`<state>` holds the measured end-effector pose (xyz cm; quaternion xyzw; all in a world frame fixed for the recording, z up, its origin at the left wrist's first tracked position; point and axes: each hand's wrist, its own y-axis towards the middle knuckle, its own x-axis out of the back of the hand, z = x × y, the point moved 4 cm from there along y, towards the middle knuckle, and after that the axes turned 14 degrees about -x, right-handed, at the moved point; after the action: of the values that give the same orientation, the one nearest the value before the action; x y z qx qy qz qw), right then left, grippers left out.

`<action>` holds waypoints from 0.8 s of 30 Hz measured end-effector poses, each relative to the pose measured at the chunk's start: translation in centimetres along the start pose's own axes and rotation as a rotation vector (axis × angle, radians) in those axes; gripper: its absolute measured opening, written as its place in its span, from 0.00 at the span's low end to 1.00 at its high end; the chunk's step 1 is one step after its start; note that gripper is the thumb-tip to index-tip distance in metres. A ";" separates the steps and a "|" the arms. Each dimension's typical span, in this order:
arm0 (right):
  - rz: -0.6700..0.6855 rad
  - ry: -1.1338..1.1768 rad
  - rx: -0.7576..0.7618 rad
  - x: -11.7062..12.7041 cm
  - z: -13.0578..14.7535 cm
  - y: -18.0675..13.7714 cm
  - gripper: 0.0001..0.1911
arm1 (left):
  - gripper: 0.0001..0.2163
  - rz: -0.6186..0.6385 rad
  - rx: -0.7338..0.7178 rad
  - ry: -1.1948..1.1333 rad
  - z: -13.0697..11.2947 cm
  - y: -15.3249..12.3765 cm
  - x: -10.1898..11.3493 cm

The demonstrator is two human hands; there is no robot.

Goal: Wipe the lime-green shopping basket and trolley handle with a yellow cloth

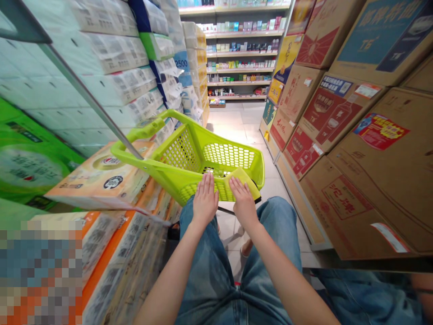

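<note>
A lime-green plastic shopping basket (189, 144) on wheels stands in a shop aisle in front of my knees, tilted, with its long handle (142, 133) raised to the left. My left hand (204, 198) lies flat on the basket's near rim, fingers stretched forward. Beside it, my right hand (241, 198) also rests flat on the near rim, fingers out. Neither hand holds anything. The basket looks empty inside.
Stacked packs of tissue paper (111, 54) fill the left side, with orange packs (111, 253) low down. Brown cartons (358, 117) are piled along the right. A tiled floor (237, 126) runs ahead to shelves of goods (243, 45). A grey metal bar (91, 101) crosses the left.
</note>
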<state>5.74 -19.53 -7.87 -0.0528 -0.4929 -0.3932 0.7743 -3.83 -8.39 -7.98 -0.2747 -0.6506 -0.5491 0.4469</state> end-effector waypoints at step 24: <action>0.034 -0.015 0.001 -1.7 4.1 2.0 0.35 | 0.29 0.001 -0.018 0.000 0.1 -0.1 0.0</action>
<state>3.71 -15.26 -6.57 -0.0635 -0.4980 -0.3795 0.7772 -3.97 -8.35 -8.01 -0.2789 -0.6457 -0.5546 0.4446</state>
